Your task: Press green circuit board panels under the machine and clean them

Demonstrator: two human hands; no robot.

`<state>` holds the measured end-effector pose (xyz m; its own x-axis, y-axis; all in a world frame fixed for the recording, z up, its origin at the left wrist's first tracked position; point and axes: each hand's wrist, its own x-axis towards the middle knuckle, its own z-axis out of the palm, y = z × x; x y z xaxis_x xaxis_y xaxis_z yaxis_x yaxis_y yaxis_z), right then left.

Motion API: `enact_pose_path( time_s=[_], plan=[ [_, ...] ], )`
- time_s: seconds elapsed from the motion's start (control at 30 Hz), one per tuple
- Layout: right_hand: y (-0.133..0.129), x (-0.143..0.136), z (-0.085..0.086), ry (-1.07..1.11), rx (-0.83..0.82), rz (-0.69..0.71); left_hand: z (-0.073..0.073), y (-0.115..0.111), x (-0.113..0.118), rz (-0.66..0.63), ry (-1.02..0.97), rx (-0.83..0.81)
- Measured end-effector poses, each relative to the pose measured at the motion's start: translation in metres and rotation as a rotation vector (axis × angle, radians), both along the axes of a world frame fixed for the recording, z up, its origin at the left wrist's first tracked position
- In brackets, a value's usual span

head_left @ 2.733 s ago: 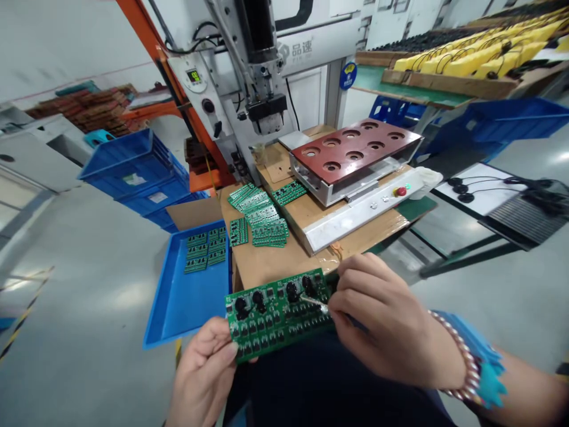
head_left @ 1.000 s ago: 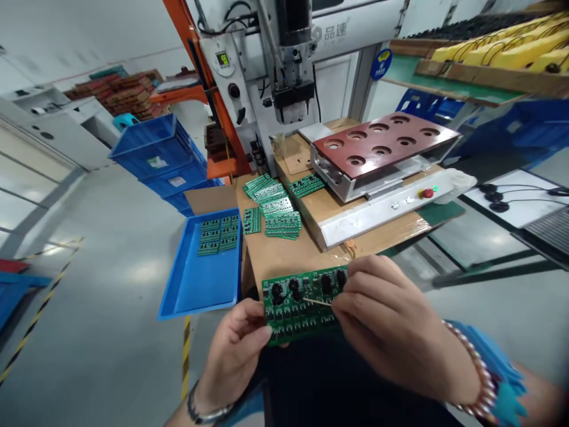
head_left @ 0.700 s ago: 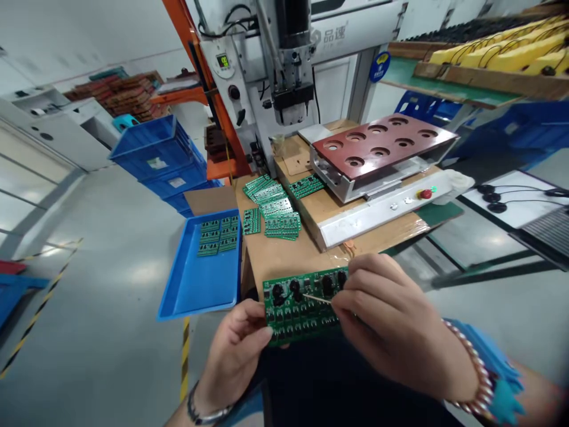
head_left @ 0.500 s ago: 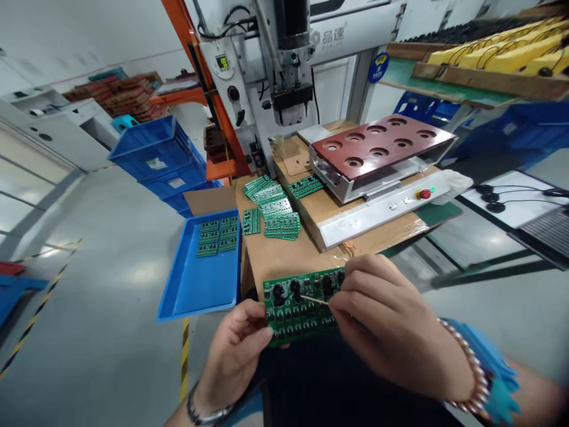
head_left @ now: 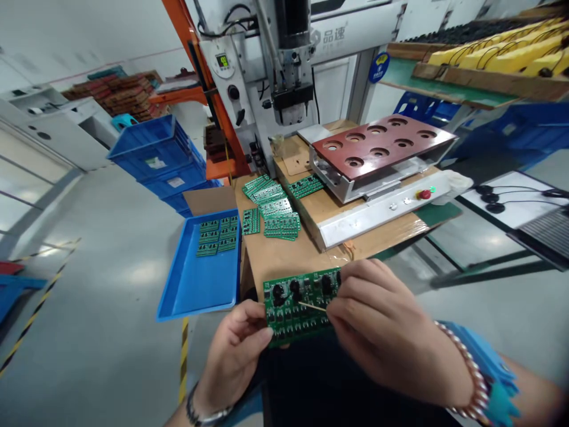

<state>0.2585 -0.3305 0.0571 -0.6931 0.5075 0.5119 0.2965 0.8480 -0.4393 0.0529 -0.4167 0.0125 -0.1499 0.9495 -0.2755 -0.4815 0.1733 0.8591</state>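
A green circuit board [head_left: 293,320] with black round parts and rows of small black components is held tilted in front of me. My left hand [head_left: 240,341] is closed on its left edge, thumb on the face and fingers behind. Between the thumb and fingers of my right hand [head_left: 382,326] is a thin pale wooden stick [head_left: 313,306]. Its tip points left and lies at the board's face, just below a black round part; whether it touches cannot be made out. My right hand covers the board's right end.
Several green circuit boards [head_left: 275,207] lie overlapping on the brown worktop [head_left: 284,255]. A blue tray [head_left: 195,296] at the left holds more boards. Behind stand a machine head [head_left: 291,98] and a red-brown fixture plate [head_left: 368,148] with round holes, beside a red button [head_left: 424,194].
My right hand and the stick have shifted slightly left and down, the tip moving a little lower on the board. My left hand and the board stay almost still.
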Motion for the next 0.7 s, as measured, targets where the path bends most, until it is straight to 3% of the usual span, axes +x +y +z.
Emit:
enact_pose_path(
  time_s=[0.7],
  plan=[
    [-0.0002,0.0045,0.0031,0.031,0.014,-0.030,0.0003,-0.0008,0.0025,0.018,0.027,0.018]
  ],
)
